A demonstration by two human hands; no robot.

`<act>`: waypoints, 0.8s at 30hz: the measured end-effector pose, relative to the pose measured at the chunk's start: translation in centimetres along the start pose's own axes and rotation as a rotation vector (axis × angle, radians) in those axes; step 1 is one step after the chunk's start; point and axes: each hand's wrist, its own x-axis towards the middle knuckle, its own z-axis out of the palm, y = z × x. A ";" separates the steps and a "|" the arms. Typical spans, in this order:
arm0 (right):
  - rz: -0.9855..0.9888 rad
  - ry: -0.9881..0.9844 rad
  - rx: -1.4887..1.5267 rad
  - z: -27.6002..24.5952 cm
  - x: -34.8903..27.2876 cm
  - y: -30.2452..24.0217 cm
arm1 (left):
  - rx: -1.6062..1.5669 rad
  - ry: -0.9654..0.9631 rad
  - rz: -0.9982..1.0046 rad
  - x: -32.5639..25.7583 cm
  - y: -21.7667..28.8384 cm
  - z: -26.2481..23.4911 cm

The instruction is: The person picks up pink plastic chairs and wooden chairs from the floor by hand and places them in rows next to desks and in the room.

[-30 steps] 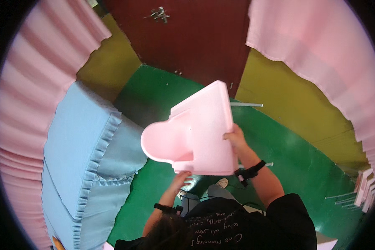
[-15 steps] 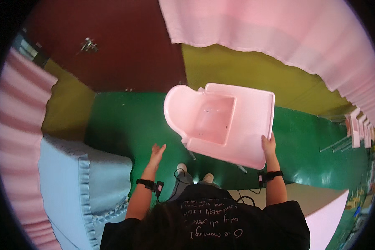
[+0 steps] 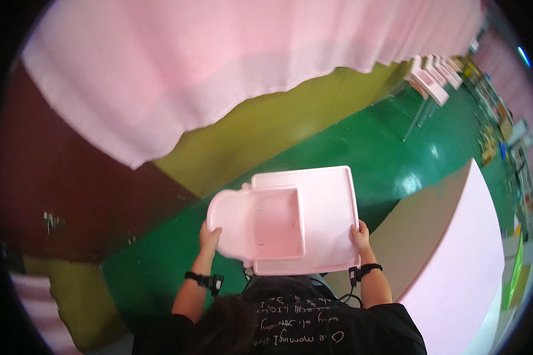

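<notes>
Both arms reach forward, elbows bent, holding a pink plastic seat [image 3: 290, 222] flat above the green floor [image 3: 367, 148]. The left hand [image 3: 209, 238] grips its rounded end; the right hand [image 3: 359, 235] clasps the square corner

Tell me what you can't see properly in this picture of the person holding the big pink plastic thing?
All in the head view:
- The underside of the pink plastic seat faces away from the camera.
- Most fingers of the left hand and right hand curl behind the seat's edges.
- The person's legs and feet are hidden by their own black shirt.
- The far pink chairs are too small and bent by the lens.
</notes>
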 end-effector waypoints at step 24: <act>-0.042 0.391 0.177 -16.1 15.1 -5.4 | 0.076 -0.464 0.233 12.5 27.7 32.4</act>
